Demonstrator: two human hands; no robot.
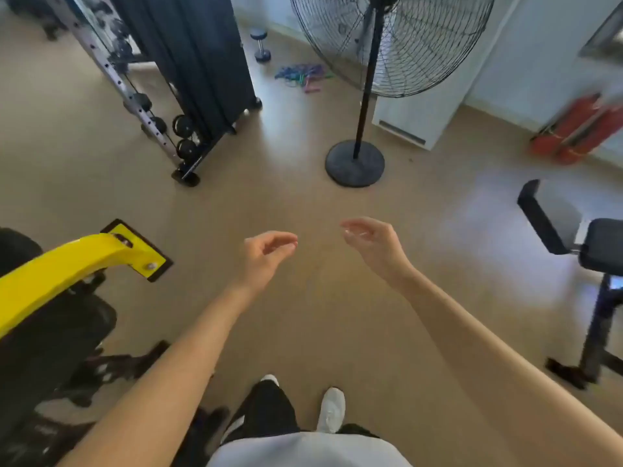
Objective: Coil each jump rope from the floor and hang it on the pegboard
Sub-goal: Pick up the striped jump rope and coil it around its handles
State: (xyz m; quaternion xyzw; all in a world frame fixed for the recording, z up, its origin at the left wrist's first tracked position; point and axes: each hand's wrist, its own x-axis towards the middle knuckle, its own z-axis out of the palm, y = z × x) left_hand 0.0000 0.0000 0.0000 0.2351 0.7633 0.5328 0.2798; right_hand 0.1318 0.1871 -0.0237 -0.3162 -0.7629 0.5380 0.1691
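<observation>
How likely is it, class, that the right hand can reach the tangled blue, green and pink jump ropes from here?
Probably not yet. The right hand hangs empty near the body, while the jump ropes lie far across the tan floor beside the black pedestal fan. Bare floor between leaves the walk free.

Small gym room. Weight rack point(161, 129) with round black weights, small dumbbell point(261, 45) on tan floor point(269, 183), padded bench point(593, 244), yellow workout machine point(67, 264), big standing fan point(371, 79), bright jump ropes point(301, 77) in heap.
</observation>
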